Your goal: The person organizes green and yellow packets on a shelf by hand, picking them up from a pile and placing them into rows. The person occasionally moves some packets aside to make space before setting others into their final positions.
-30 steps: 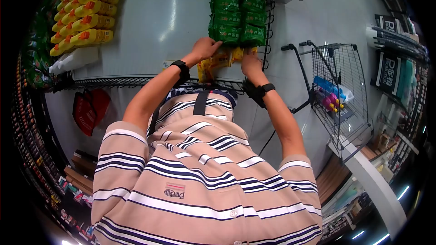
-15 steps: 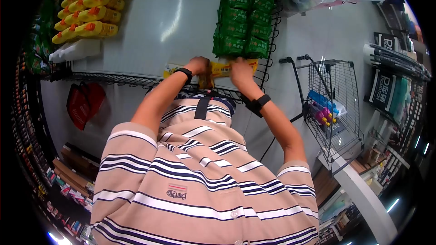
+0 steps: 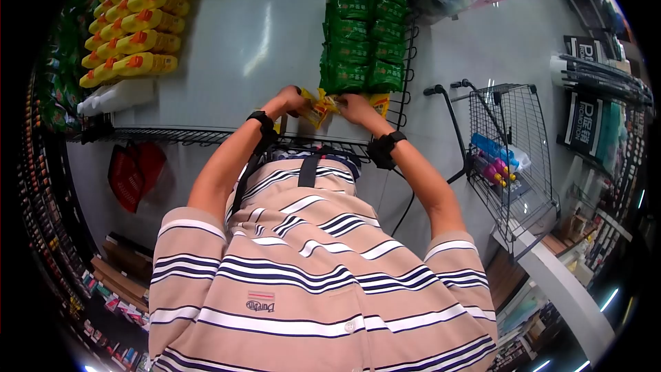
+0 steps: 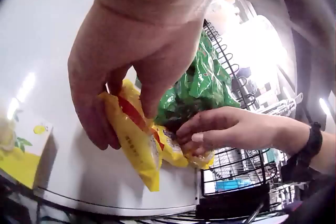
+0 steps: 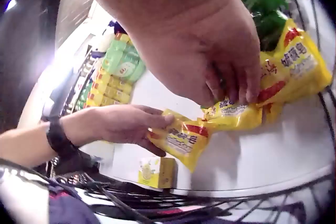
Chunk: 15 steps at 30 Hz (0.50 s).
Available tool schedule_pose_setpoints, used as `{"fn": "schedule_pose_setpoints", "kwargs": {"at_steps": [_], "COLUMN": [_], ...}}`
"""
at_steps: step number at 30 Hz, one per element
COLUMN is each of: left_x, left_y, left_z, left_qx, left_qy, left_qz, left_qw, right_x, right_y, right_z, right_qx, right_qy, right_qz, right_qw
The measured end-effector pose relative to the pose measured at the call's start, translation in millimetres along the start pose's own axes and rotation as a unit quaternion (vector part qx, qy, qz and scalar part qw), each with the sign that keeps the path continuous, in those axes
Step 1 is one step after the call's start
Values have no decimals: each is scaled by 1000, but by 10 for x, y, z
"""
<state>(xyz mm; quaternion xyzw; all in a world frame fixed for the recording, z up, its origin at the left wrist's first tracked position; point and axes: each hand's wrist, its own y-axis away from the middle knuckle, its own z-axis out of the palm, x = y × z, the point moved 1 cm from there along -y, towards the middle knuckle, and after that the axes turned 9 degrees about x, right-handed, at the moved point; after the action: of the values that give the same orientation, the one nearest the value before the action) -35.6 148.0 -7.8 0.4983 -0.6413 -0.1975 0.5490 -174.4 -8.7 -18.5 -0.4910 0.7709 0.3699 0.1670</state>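
My left hand [image 3: 290, 101] grips a yellow soap packet [image 5: 184, 137] by its outer end, thumb on one side and fingers on the other. The packet is tilted over the white shelf [image 4: 89, 187]. Beside it my right hand [image 3: 354, 109] holds a second yellow soap packet [image 5: 231, 119] with curled fingers, its printed front partly covered by them. The two packets meet end to end between the hands. Another yellow soap packet [image 5: 302, 69] lies to the right, against the front of the stacked green packets [image 3: 351, 48].
A small yellow-and-white box [image 5: 156, 171] stands near the shelf's front wire rail [image 3: 179, 136]. Yellow bottles [image 3: 138, 41] are lined up at the left. On the floor are a red basket [image 3: 138, 172], left, and a shopping cart [image 3: 513, 158] holding several items, right.
My left hand has come down from the green stack's edge and now holds a yellow soap packet. My right hand has shifted left along the packets. The head view has moved slightly.
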Motion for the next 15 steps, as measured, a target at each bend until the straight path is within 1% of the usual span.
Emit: {"fn": "schedule_pose_setpoints", "kwargs": {"at_steps": [1, 2, 3, 4, 5, 6, 7, 8, 9, 11, 12, 13, 14, 15], "left_x": [1, 3, 44, 67, 49, 18, -11, -31, -41, -38, -27, -12, 4, 0], "left_y": [-3, -9, 52, 91, 91, 92, 94, 87, 79, 46, 9, -30, -94, -192], "left_z": [30, 48, 52, 61, 62, 61, 72, 80, 76, 77, 122, 177, 243, 327], "left_qx": [-24, -26, -57, -88, -90, -116, -140, -142, -136, -128, -113, -98, -98, -75], "left_qy": [29, 28, 57, 87, 83, 127, 171, 170, 195, 219, 250, 282, 283, 234], "left_qz": [-16, -15, -36, -58, -59, -61, -64, -66, -60, -52, -46, -39, -38, -30], "left_qw": [999, 999, 996, 991, 991, 983, 973, 973, 970, 966, 960, 954, 953, 969], "right_x": [63, 126, 88, 59, 18, 18, 19, 24, 60, 128, 150, 187, 215, 206], "right_y": [23, 27, 52, 89, 141, 186, 235, 262, 248, 168, 159, 149, 142, 151], "right_z": [51, 94, 64, 61, 73, 129, 198, 243, 282, 321, 330, 305, 280, 259], "right_qx": [9, 20, 21, -66, -152, -151, -133, -114, -114, -22, -23, 76, 173, 172], "right_qy": [-15, -31, -32, -106, -179, -183, -287, -387, -389, -327, -327, -217, -101, -100], "right_qz": [17, 33, 36, 123, 208, 210, 212, 211, 212, 177, 176, 142, 105, 105], "right_qw": [1000, 999, 999, 985, 950, 949, 925, 890, 889, 928, 928, 963, 974, 974]}}
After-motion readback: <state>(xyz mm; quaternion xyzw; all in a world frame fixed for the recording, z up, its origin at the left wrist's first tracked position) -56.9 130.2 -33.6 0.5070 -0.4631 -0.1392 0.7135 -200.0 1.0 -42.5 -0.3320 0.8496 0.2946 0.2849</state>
